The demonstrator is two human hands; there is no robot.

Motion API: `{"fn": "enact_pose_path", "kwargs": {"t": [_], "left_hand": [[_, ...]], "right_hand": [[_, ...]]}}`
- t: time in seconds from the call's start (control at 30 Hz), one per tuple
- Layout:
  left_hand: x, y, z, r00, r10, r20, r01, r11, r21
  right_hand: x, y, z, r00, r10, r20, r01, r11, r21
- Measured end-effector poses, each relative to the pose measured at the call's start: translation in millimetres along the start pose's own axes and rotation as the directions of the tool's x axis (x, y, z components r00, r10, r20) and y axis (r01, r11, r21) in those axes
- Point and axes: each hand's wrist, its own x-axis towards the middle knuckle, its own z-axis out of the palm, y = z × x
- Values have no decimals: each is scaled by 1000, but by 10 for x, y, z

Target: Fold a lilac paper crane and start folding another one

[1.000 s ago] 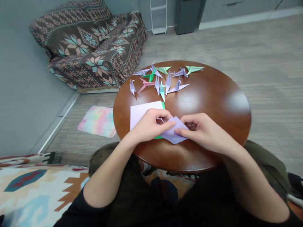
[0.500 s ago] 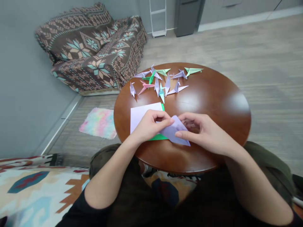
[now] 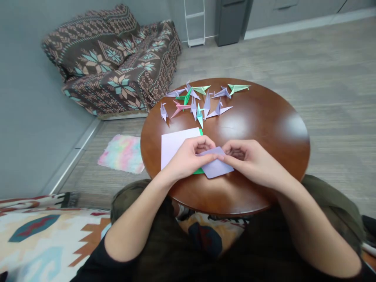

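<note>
A folded lilac paper [image 3: 216, 166] is pinched between both my hands just above the near part of the round brown table [image 3: 264, 125]. My left hand [image 3: 188, 156] grips its left edge with thumb and fingers closed. My right hand [image 3: 249, 160] holds the right edge the same way. Under my left hand lies a small stack of square sheets [image 3: 176, 143], lilac on top and green beneath. Several finished paper cranes [image 3: 202, 100] in lilac, green, pink and teal stand at the table's far side.
A sofa under a patterned brown throw [image 3: 117, 62] stands at the back left. A pastel fluffy mat [image 3: 122, 152] lies on the floor left of the table. A patterned rug [image 3: 44, 235] covers the floor at my lower left. A white rack [image 3: 195, 23] stands by the far wall.
The lilac paper has gone from an open pointed shape to a flatter, smaller fold. Both hands have drawn closer together on it.
</note>
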Motion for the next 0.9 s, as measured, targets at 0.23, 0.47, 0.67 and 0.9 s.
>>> {"fn": "enact_pose_path", "kwargs": {"t": [0.23, 0.47, 0.67, 0.9], "left_hand": [[3, -21, -9, 997, -7, -78, 7, 1000, 0], [47, -7, 24, 932, -15, -362, -79, 967, -242], [36, -132, 309, 944, -122, -308, -30, 894, -448], [-8, -81, 288, 938, -93, -333, -41, 927, -373]], "right_hand": [[8, -7, -17, 1000, -10, -17, 9, 999, -46], [37, 52, 27, 991, 47, -123, -32, 992, 121], [86, 105, 208, 981, 87, -176, -23, 941, 337], [58, 150, 283, 992, 84, -94, -45, 933, 358]]}}
